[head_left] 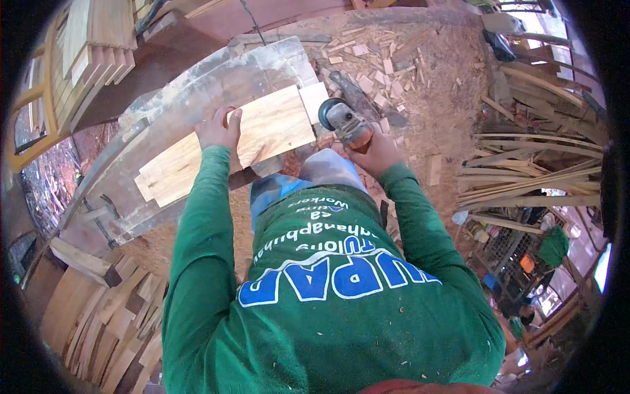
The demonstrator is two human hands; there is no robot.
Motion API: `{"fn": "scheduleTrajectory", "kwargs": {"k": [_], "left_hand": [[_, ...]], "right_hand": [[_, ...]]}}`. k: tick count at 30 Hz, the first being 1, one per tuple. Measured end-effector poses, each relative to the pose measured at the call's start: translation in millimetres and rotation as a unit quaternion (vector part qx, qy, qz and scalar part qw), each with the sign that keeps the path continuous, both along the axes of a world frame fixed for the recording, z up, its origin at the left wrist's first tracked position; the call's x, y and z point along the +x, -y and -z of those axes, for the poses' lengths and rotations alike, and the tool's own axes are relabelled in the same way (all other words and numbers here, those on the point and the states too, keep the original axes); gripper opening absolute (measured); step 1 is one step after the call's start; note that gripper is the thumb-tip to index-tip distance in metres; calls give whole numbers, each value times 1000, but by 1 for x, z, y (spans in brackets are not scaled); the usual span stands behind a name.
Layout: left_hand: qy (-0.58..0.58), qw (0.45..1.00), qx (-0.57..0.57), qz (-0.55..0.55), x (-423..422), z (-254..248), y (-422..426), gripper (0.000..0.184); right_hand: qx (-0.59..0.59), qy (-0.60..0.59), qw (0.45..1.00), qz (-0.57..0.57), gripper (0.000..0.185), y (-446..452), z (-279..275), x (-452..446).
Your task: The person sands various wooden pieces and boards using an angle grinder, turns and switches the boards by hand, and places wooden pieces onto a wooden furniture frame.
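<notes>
A pale wooden board [279, 128], with a narrower stepped tongue at each end, lies slantwise on a worn work surface [197, 92]. My left hand [220, 128] grips it left of its middle, fingers curled over the far edge. In my right hand [377, 151] is an angle grinder [351, 126], held by its body. Its round dark disc faces the board's right end, close to the tongue; whether they touch I cannot tell. The fingers of my right hand are partly hidden behind the tool.
Wood offcuts [387, 79] and sawdust cover the ground beyond the work surface. Long thin wood strips [525, 171] are piled at right. Stacked boards [98, 46] stand at upper left, and more planks [111, 322] lie at lower left. A loose wood block [82, 259] sits by the surface's left end.
</notes>
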State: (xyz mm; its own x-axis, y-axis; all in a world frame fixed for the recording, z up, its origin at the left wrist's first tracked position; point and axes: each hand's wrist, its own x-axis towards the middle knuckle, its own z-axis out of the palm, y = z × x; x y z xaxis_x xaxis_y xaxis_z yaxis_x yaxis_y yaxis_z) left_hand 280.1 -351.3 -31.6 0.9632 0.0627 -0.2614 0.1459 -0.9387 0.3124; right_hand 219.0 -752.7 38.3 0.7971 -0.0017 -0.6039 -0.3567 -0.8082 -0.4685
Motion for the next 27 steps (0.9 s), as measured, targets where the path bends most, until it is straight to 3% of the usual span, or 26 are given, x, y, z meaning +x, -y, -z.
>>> {"fn": "scheduleTrajectory", "kwargs": {"k": [3, 7, 14, 17, 27], "left_hand": [[-59, 996, 60, -30, 0, 8, 4, 49], [-5, 999, 33, -4, -3, 14, -3, 49], [-18, 999, 26, -7, -2, 16, -5, 51], [-24, 999, 25, -8, -1, 15, -3, 51], [-38, 997, 59, -17, -2, 8, 2, 51]], "right_hand": [[-22, -16, 999, -21, 78, -9, 1, 9], [-42, -38, 998, -24, 75, -13, 6, 21], [-25, 2, 997, -73, 52, -23, -3, 94], [7, 4, 993, -114, 56, -15, 9, 117], [-66, -13, 979, -193, 53, 3, 0, 87]]}}
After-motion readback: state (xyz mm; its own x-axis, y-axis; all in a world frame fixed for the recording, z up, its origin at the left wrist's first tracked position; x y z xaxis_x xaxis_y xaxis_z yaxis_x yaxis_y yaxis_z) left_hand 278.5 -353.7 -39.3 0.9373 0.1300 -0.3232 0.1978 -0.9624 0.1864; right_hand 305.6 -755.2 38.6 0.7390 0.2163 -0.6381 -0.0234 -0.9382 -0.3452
